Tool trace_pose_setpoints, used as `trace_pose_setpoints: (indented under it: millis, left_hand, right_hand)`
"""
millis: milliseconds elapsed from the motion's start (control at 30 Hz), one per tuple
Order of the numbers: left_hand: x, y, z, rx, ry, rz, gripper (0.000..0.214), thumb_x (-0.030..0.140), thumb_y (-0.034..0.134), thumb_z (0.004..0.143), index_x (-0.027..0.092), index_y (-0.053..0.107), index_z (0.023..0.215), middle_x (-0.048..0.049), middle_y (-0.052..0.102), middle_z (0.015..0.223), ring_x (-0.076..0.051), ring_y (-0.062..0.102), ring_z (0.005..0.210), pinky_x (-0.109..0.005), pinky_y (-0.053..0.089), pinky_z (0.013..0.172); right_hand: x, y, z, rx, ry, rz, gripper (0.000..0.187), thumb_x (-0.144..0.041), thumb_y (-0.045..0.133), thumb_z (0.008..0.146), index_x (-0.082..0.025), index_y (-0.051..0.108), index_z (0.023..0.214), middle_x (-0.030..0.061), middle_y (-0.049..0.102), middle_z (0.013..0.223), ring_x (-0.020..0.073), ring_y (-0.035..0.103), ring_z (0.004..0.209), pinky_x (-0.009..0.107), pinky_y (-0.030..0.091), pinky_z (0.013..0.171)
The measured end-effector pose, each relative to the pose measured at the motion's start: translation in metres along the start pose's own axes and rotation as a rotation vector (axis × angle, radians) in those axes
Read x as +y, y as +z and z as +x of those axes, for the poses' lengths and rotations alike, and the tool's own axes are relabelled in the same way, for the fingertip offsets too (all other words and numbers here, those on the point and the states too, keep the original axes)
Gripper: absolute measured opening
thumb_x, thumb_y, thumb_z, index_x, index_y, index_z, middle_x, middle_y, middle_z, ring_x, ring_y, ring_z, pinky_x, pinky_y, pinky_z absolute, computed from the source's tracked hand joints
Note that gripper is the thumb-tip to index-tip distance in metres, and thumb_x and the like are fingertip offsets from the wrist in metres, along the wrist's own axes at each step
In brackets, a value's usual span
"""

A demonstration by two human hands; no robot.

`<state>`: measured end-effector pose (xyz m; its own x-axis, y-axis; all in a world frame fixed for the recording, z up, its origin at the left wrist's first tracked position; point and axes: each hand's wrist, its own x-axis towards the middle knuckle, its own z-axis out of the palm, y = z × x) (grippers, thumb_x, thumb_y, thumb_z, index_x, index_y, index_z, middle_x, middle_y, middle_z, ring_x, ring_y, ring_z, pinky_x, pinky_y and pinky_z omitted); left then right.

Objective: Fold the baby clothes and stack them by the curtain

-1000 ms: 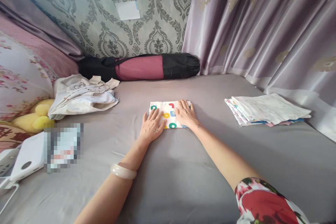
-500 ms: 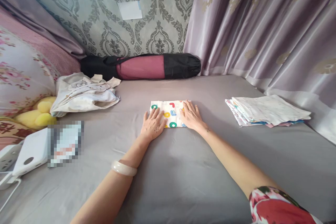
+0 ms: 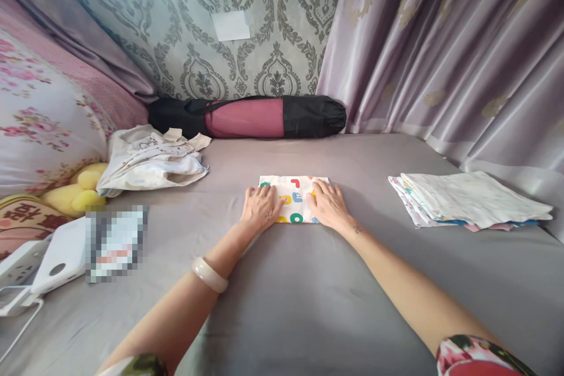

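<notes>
White printed cloth (image 3: 294,200) is best smoothed evenly by the flat-spread left hand (image 3: 261,208) at nine o'clock and flat-spread right hand (image 3: 329,207) at three.

a grey sheet (image 3: 282,317) spreads out, faintly creased. a printed folded cloth (image 3: 299,208) lies near its middle; from there, a black-and-pink bag (image 3: 247,118) lies at eleven o'clock, crumpled fabric (image 3: 152,158) between nine and ten, a cloth stack (image 3: 471,197) at three, a pixelated item (image 3: 118,244) between eight and nine.
</notes>
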<state>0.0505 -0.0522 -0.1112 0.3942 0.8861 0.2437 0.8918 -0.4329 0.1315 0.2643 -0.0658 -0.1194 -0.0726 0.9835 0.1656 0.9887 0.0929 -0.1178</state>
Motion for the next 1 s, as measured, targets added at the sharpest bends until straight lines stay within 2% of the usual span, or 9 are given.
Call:
trace_pose_setpoints:
  millis: [67,133,300,400,533,633,733,900,1000]
  left_hand:
    - [-0.004,-0.005,0.016,-0.046,-0.032,0.041,0.036,0.038,0.032,0.098,0.019,0.060,0.109,-0.0145,0.068,0.104,-0.028,0.063,0.100,-0.047,0.037,0.098]
    - [-0.009,-0.008,0.034,-0.104,-0.059,0.066,0.033,0.030,0.032,0.097,0.019,0.061,0.108,-0.0139,0.069,0.104,-0.027,0.064,0.099,-0.043,0.040,0.094]
    - [-0.020,-0.016,0.074,-0.368,-0.166,0.042,0.032,0.025,0.038,0.094,0.024,0.058,0.119,-0.0085,0.065,0.124,-0.024,0.058,0.116,-0.037,0.042,0.097]
    - [-0.023,-0.020,0.093,-0.451,-0.205,0.037,0.031,0.027,0.046,0.090,0.026,0.060,0.118,-0.0077,0.062,0.129,-0.024,0.057,0.119,-0.036,0.043,0.097]
    - [-0.021,-0.024,0.112,-0.516,-0.214,0.054,0.032,0.024,0.059,0.082,0.023,0.063,0.113,-0.0116,0.058,0.134,-0.028,0.055,0.123,-0.041,0.041,0.100]
    - [-0.019,-0.025,0.120,-0.546,-0.213,0.062,0.037,0.019,0.067,0.073,0.020,0.065,0.110,-0.0151,0.056,0.135,-0.033,0.052,0.125,-0.046,0.040,0.101]
    - [-0.019,-0.026,0.122,-0.570,-0.201,0.029,0.039,0.015,0.067,0.071,0.021,0.064,0.109,-0.0130,0.058,0.133,-0.030,0.056,0.120,-0.044,0.042,0.101]
    - [-0.025,-0.027,0.114,-0.574,-0.203,-0.059,0.039,0.018,0.060,0.077,0.019,0.058,0.116,-0.0104,0.065,0.123,-0.024,0.064,0.106,-0.038,0.045,0.096]
    - [-0.028,-0.023,0.107,-0.537,-0.216,-0.090,0.036,0.020,0.057,0.080,0.020,0.057,0.116,-0.0102,0.065,0.124,-0.023,0.063,0.109,-0.039,0.042,0.098]
  right_hand:
    - [0.003,-0.005,0.007,0.024,-0.009,-0.008,0.043,-0.032,0.028,0.099,-0.017,0.058,0.126,0.0114,0.056,0.136,0.0253,0.049,0.123,0.041,0.025,0.108]
    - [0.007,-0.011,0.018,0.027,-0.008,-0.011,0.038,-0.028,0.030,0.099,-0.019,0.065,0.112,0.0100,0.065,0.120,0.0233,0.055,0.111,0.038,0.029,0.103]
    - [0.018,-0.026,0.052,-0.100,-0.002,0.043,0.021,-0.018,0.045,0.091,-0.022,0.066,0.090,0.0037,0.069,0.106,0.0198,0.059,0.101,0.034,0.032,0.093]
    - [0.023,-0.033,0.069,-0.221,0.031,0.078,0.013,-0.022,0.055,0.086,-0.023,0.063,0.096,0.0029,0.069,0.106,0.0203,0.060,0.102,0.033,0.034,0.090]
    - [0.025,-0.036,0.085,-0.357,0.065,0.051,0.029,-0.027,0.058,0.085,-0.023,0.060,0.113,0.0082,0.061,0.124,0.0238,0.052,0.119,0.034,0.036,0.093]
    - [0.024,-0.035,0.091,-0.411,0.064,0.022,0.029,-0.025,0.058,0.084,-0.024,0.062,0.113,0.0095,0.056,0.129,0.0256,0.047,0.125,0.035,0.037,0.095]
    - [0.021,-0.037,0.094,-0.424,0.075,0.025,0.027,-0.023,0.060,0.082,-0.023,0.064,0.108,0.0095,0.057,0.127,0.0259,0.049,0.123,0.036,0.039,0.094]
    - [0.016,-0.046,0.091,-0.433,0.104,0.040,0.028,-0.022,0.063,0.079,-0.023,0.062,0.106,0.0092,0.058,0.127,0.0260,0.052,0.118,0.035,0.042,0.091]
    - [0.014,-0.050,0.086,-0.423,0.102,0.055,0.023,-0.021,0.061,0.080,-0.024,0.061,0.103,0.0080,0.060,0.125,0.0247,0.054,0.116,0.034,0.042,0.088]
